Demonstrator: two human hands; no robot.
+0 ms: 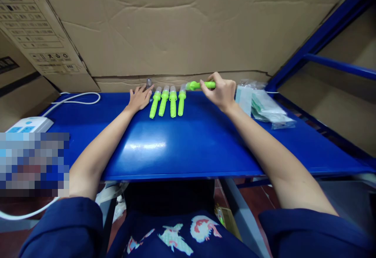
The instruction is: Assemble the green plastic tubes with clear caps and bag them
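Several bright green plastic parts (168,101) with clear caps lie side by side in a row at the far edge of the blue table (188,140). My left hand (140,98) rests flat on the table just left of the row, fingers spread, with a small clear cap (149,82) just beyond its fingertips. My right hand (221,91) is closed round another green part (200,85), held level above the right end of the row.
Clear plastic bags (266,107) of packaged parts lie to the right of my right hand. A white power strip (29,124) and its cable (76,97) sit at the left. Cardboard boxes (176,26) form a wall behind the table. A blue shelf frame (329,34) rises at the right.
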